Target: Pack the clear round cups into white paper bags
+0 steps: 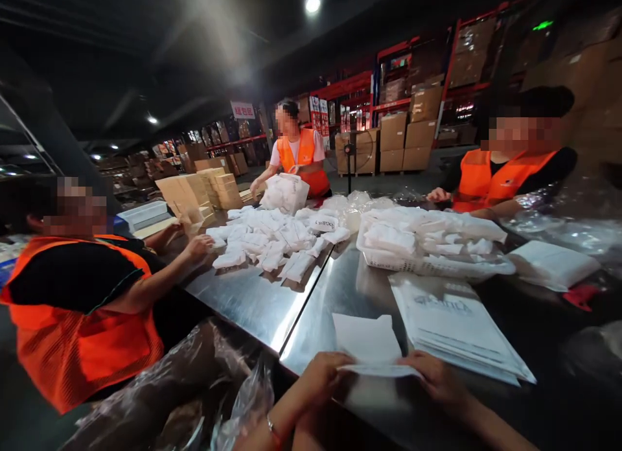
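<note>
Near the table's front edge, my left hand (321,374) and my right hand (436,377) pinch the two ends of a flat white bag (381,369), seen nearly edge-on. Just behind it a plain white sheet-like piece (365,336) lies on the metal table (286,308); whether it is part of the same bag I cannot tell. To the right rests a stack of flat printed white bags (451,318). Beyond the stack, a white plastic basket (403,262) is heaped with wrapped white packets (437,224).
Loose white packets (272,237) cover the table's far left part. Three co-workers in orange vests stand around it; the one at the back holds a filled white bag (286,193). Clear plastic (247,399) hangs at the front left. A white package (554,263) lies at right.
</note>
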